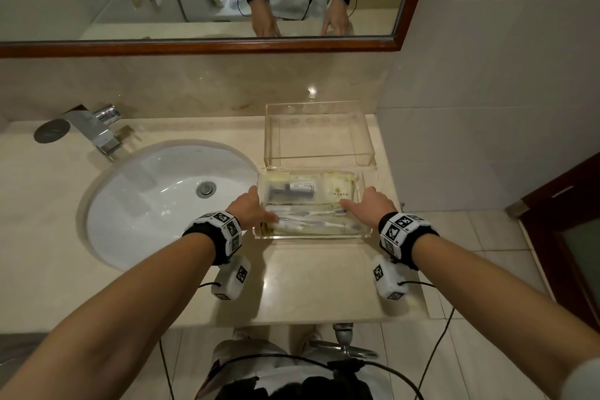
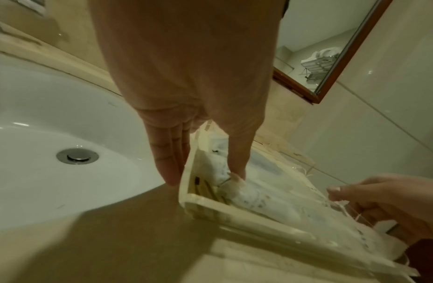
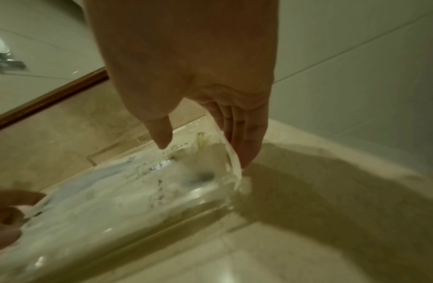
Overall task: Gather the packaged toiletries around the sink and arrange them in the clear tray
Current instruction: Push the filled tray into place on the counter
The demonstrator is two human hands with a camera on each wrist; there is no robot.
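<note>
The clear tray (image 1: pixel 311 236) sits on the counter right of the sink. It holds wrapped toothbrushes (image 1: pixel 308 221) along the front, a small dark-capped tube (image 1: pixel 293 191) and a cream sachet (image 1: pixel 339 190) at the back. My left hand (image 1: pixel 263 208) straddles the tray's left wall (image 2: pixel 186 172): straight fingers (image 2: pixel 170 172) lie against the outside, and the thumb tip touches a white packet (image 2: pixel 254 193) inside. My right hand (image 1: pixel 357 201) straddles the right wall (image 3: pixel 234 162) the same way, fingers (image 3: pixel 249 145) outside and thumb hanging just above the packets.
A clear acrylic cover (image 1: pixel 319 133) stands right behind the tray against the backsplash. The white sink (image 1: pixel 146 198) and chrome faucet (image 1: pixel 94 130) lie to the left. A tiled wall closes the right side, and the counter's front edge (image 1: pixel 292 318) is near me.
</note>
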